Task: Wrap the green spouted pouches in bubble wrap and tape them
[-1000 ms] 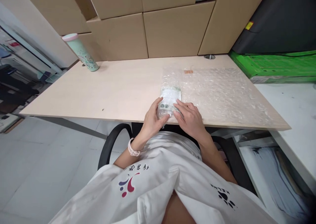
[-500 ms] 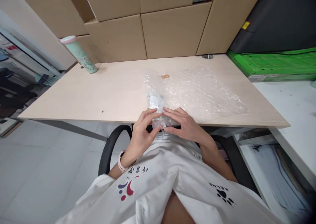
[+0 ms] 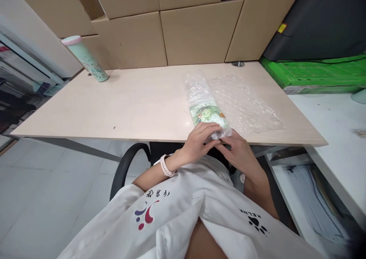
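A flat green-and-white printed item (image 3: 207, 114) lies at the table's front edge inside clear bubble wrap (image 3: 201, 90). What the item is, I cannot tell. The wrap runs on to the right as a loose sheet (image 3: 246, 106) flat on the table. My left hand (image 3: 200, 141) has its fingers bent over the near end of the bundle, with the thumb underneath. At the bundle's near right corner, my right hand (image 3: 239, 152) is closed on the wrap, thumb and fingers together. Both thumbs come close to each other, and the hands partly hide the near end.
A mint-green tumbler with a pink rim (image 3: 88, 61) stands at the back left of the wooden table (image 3: 137, 106). Cardboard boxes (image 3: 137, 42) line the back. To the right are a green crate (image 3: 320, 74) under a dark case (image 3: 317, 26) and a white side table (image 3: 328, 118).
The wrapped bundle has turned and shifted right, and its green printed face now shows. Both hands have moved right with it. The loose wrap sheet looks narrower.
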Motion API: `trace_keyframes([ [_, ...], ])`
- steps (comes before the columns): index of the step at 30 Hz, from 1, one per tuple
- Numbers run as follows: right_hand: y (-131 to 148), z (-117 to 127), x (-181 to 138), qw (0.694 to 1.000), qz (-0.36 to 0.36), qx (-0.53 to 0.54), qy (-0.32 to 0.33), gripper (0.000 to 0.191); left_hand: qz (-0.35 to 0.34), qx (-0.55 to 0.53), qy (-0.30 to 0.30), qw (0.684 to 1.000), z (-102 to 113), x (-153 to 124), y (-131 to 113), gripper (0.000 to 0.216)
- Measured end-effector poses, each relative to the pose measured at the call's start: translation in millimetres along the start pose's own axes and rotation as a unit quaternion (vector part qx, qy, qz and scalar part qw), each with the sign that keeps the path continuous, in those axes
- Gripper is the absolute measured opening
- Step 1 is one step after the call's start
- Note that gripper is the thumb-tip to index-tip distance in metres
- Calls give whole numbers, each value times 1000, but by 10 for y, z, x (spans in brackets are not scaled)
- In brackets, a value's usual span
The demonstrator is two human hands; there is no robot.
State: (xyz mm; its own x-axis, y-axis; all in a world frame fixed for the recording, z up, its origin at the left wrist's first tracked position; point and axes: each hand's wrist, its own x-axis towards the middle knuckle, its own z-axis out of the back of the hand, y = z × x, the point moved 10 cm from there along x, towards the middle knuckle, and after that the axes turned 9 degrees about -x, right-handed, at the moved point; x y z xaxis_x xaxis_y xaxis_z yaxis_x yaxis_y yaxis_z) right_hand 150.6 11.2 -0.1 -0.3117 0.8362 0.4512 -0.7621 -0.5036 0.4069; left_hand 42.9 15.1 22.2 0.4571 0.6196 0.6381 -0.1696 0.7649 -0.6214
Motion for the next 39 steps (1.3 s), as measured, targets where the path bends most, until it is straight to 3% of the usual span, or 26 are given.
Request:
trace_keyframes([
  [5, -168, 358, -98, 993, -31, -41, -105, 18, 7, 43, -2, 999, -121, 12, 133, 25],
  [8, -302, 481, -144, 986, -81, -66, -127, 16, 28, 88, -5, 996, -150, 34, 185, 19],
  [13, -248, 428, -73, 987, -73, -76, -122, 17, 26, 132, -5, 991, -184, 70, 208, 18],
  [17, -156, 231, 59, 989, -43, -97, -100, 29, 20, 121, -23, 992, -143, 55, 239, 19],
  [21, -160, 82, 134, 988, -49, -125, -73, 40, 27, 141, -57, 988, -3, -3, 240, 16],
  [24, -111, 56, 141, 987, -37, -142, -68, 38, 75, 169, -94, 978, 173, -74, 281, 23],
  [26, -82, 52, 136, 985, -33, -155, -68, 34, 132, 132, -121, 975, 300, -131, 376, 49],
  [29, -57, 49, 129, 984, -36, -158, -75, 32, 228, -39, -172, 957, 458, -226, 607, 75],
  [32, -30, 22, 134, 985, -38, -150, -79, 33, 333, -251, -218, 882, 493, -341, 863, 69],
  [35, 25, -41, 160, 987, -28, -148, -56, 39, 395, -383, -193, 812, 362, -376, 940, 66],
  [37, 64, -82, 183, 989, -21, -145, -31, 47, 381, -405, -167, 814, 317, -332, 881, 67],
  [39, 113, -112, 205, 992, -12, -126, -7, 52, 336, -388, -163, 843, 350, -281, 778, 68],
])
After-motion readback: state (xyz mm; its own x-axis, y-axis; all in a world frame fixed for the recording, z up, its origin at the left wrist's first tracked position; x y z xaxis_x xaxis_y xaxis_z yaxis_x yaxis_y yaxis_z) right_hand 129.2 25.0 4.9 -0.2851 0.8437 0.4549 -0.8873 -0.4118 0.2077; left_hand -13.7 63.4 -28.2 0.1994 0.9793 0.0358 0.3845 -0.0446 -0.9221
